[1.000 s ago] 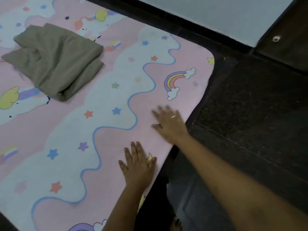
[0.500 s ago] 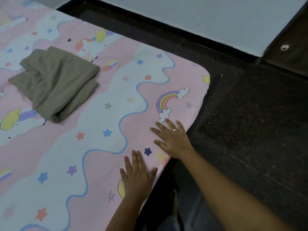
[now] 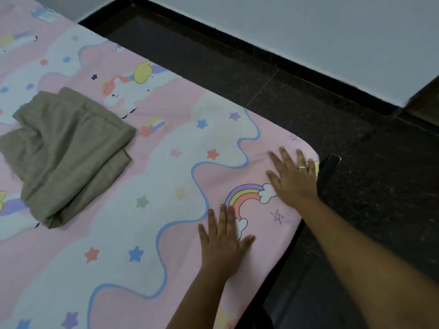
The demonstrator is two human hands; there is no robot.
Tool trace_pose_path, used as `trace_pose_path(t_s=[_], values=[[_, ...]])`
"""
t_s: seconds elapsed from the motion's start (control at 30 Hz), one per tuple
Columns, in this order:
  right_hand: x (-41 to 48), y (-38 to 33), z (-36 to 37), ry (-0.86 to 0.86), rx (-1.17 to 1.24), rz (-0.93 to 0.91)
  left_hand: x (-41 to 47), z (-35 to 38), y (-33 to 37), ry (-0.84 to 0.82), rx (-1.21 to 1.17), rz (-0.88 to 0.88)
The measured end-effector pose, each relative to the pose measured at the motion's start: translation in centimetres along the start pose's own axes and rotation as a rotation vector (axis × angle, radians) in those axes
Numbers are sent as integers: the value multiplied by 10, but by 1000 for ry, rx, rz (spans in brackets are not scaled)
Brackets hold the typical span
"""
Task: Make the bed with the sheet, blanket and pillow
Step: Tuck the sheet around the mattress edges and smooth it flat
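A pink sheet (image 3: 166, 176) printed with stars, rainbows and unicorns lies spread flat over the bed. A folded olive-brown blanket (image 3: 64, 153) sits on it at the left. My left hand (image 3: 223, 241) presses flat on the sheet beside the rainbow print, fingers straight. My right hand (image 3: 292, 176), with a ring on one finger, lies flat with spread fingers near the sheet's far right corner. No pillow is in view.
The bed's dark frame edge (image 3: 330, 167) shows just past the corner. Dark stone floor (image 3: 370, 186) runs along the right side and the far end. A pale wall (image 3: 308, 36) with a black skirting stands beyond.
Both hands have slid along the sheet toward its far right corner, the right hand reaching near the corner and the left up to the rainbow. The blanket has not moved.
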State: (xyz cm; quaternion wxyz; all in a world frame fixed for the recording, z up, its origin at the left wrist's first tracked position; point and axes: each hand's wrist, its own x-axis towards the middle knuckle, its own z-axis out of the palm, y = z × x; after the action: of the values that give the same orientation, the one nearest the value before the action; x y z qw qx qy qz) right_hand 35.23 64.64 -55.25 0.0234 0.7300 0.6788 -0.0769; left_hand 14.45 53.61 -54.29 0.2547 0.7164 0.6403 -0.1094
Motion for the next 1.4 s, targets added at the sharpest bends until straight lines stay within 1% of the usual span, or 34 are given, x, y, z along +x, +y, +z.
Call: trace_pose_path(t_s=[0.07, 0.1, 0.13, 0.17, 0.23, 0.3, 0.33, 0.37, 0.4, 0.43, 0.47, 0.5, 0.53, 0.57, 0.6, 0.63, 0.67, 0.73, 0.77, 0.83, 0.93, 0.97, 1.0, 1.03, 1.07, 1.1, 1.13, 1.17, 1.2, 1.23, 1.27, 1.3, 1.33, 1.4], values=[[17, 5, -1, 3, 9, 47, 16, -6, 9, -51, -67, 38], [26, 8, -2, -2, 12, 60, 23, -8, 13, -32, -101, 22], [34, 11, -3, -11, 12, 75, 31, -6, 18, 11, -69, 6], [40, 15, -5, -23, 15, 104, 33, -9, 24, -19, -73, -19], [53, 23, -11, -50, 72, 245, 43, -11, 31, -53, -90, -7], [64, 23, -17, -13, 89, 381, 53, -22, 36, -55, -225, 55], [67, 16, -18, 56, 62, 353, 57, -35, 39, -30, -443, 20], [69, 5, -18, 144, 66, 246, 64, -53, 43, -70, -769, -30], [70, -11, -17, 211, 103, 83, 72, -70, 43, -40, -1077, -56], [69, -30, -12, 226, 140, -120, 80, -84, 42, 104, -1252, -68], [66, -51, -6, 203, 142, -322, 89, -91, 37, 285, -1322, -120], [60, -70, 0, 132, 120, -486, 97, -96, 28, 484, -1316, -182], [57, -85, 7, 41, 98, -615, 108, -96, 18, 641, -1243, -268], [57, -94, 12, -30, 86, -711, 118, -93, 7, 732, -1094, -359], [62, -98, 16, -61, 72, -779, 125, -90, -4, 741, -907, -448], [72, -95, 17, -71, 59, -814, 129, -82, -14, 676, -738, -530], [85, -89, 15, -49, 58, -817, 132, -75, -20, 570, -586, -598], [117, -64, 14, 32, 87, -717, 136, -58, -16, 392, -391, -665], [130, -47, 9, 33, 92, -622, 139, -52, -6, 374, -358, -671], [149, -14, -3, 2, 109, -431, 148, -47, 20, 381, -332, -670], [179, 30, -22, -228, 169, -162, 169, -51, 62, 385, -332, -645], [185, 36, -26, -239, 158, -118, 175, -56, 74, 364, -341, -628], [184, 35, -27, -201, 126, -131, 181, -59, 84, 350, -359, -599], [181, 30, -30, -115, 118, -190, 188, -62, 93, 357, -404, -552], [174, 19, -30, -47, 143, -277, 195, -66, 101, 387, -501, -486], [165, 6, -31, -38, 179, -384, 199, -74, 109, 427, -646, -423], [155, -4, -31, -69, 160, -505, 203, -83, 118, 472, -803, -380], [147, -9, -27, -144, 101, -581, 206, -89, 124, 517, -934, -351], [146, -9, -23, -195, 51, -595, 209, -92, 128, 557, -994, -340], [152, -5, -23, -237, 47, -567, 213, -93, 131, 584, -977, -340], [161, 1, -23, -270, 99, -523, 218, -92, 131, 595, -909, -349], [170, 8, -25, -322, 238, -475, 223, -92, 131, 586, -822, -371], [177, 13, -26, -400, 426, -417, 228, -91, 129, 547, -728, -401], [192, 27, -26, -656, 843, -184, 237, -87, 131, 426, -501, -457]])
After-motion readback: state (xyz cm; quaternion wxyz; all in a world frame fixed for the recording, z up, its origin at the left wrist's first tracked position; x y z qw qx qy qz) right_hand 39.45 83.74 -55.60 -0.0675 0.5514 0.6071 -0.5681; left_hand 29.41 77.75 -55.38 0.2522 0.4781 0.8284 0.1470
